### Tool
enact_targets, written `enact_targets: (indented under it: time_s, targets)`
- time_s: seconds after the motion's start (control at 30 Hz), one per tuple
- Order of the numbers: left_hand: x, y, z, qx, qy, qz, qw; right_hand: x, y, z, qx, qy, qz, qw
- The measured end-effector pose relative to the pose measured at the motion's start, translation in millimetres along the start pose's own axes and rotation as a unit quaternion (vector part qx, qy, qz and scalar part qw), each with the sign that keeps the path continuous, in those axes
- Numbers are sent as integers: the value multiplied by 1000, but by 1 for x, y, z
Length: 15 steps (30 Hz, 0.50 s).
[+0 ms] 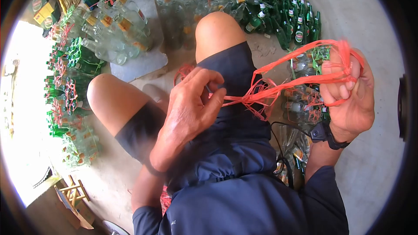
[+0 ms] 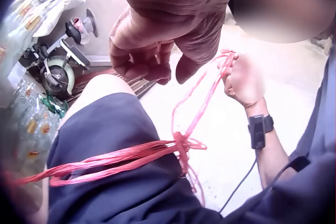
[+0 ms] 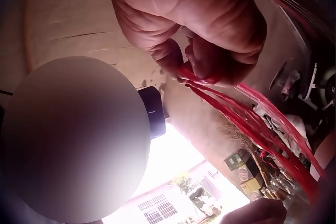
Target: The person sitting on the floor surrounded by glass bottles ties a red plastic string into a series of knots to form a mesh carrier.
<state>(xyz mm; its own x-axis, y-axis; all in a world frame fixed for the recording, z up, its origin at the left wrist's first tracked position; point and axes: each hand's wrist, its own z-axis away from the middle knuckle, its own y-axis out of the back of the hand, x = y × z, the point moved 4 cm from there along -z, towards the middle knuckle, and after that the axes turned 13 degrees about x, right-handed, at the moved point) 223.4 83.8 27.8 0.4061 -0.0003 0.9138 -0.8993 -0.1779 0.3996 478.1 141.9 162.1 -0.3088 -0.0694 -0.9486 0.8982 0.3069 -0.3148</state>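
Note:
Red plastic twine (image 1: 324, 78) stretches across the lap between both hands, bunched at a frayed knot (image 1: 249, 99). At the right, my right hand (image 1: 348, 87) grips it with curled fingers, loops passing round them. In the right wrist view the strands (image 3: 236, 116) run down from those fingers. My left hand (image 1: 185, 102) is over the thigh, thumb and fingers loosely bent beside the twine. The left wrist view shows nothing between the fingers of this hand (image 2: 178, 19), with the twine (image 2: 136, 153) running below them. Part of the twine hides behind the left hand in the head view.
Clear glass bottles (image 1: 109, 28) stand ahead on the left by a grey slab (image 1: 154, 30). Green bottles (image 1: 300, 19) crowd the far right, and tied bundles of green bottles (image 1: 65, 74) line the left. More bottles lie beside the right forearm, near a black cable (image 1: 273, 141).

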Motion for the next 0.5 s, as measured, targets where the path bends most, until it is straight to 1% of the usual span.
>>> enact_targets:
  time_s: [0.07,0.1,0.13,0.2,0.23,0.27,0.33,0.37,0.4,0.47,0.5]
  targets:
    - [24,5,-3,0,-56,89,994,1,-11,-5,-12,14,14,1000]
    - [36,2,-3,-13,-63,122,990,3,-18,-8,-24,25,25,999]
    - [47,-2,-3,-30,-78,129,988,5,-25,-12,-25,26,25,999]
    - [57,-16,-2,-51,-78,191,977,6,-41,-20,-47,57,58,996]
    - [57,-17,-4,-106,-50,190,975,7,-46,-23,-55,81,81,992]
    - [55,-20,-4,-107,-51,191,974,7,-47,-26,-54,82,82,992]
    - [52,-30,-3,-147,-50,212,965,9,-51,-32,-67,65,72,993]
    - [50,-27,0,-172,-28,193,966,10,-53,-33,-47,53,57,996]
    - [51,-22,1,-174,-28,193,965,11,-55,-35,-45,53,57,996]
    - [50,-11,3,-150,-17,247,957,17,-48,-47,29,23,37,999]
    - [46,-8,6,-131,-4,246,960,23,-42,-52,34,14,30,999]
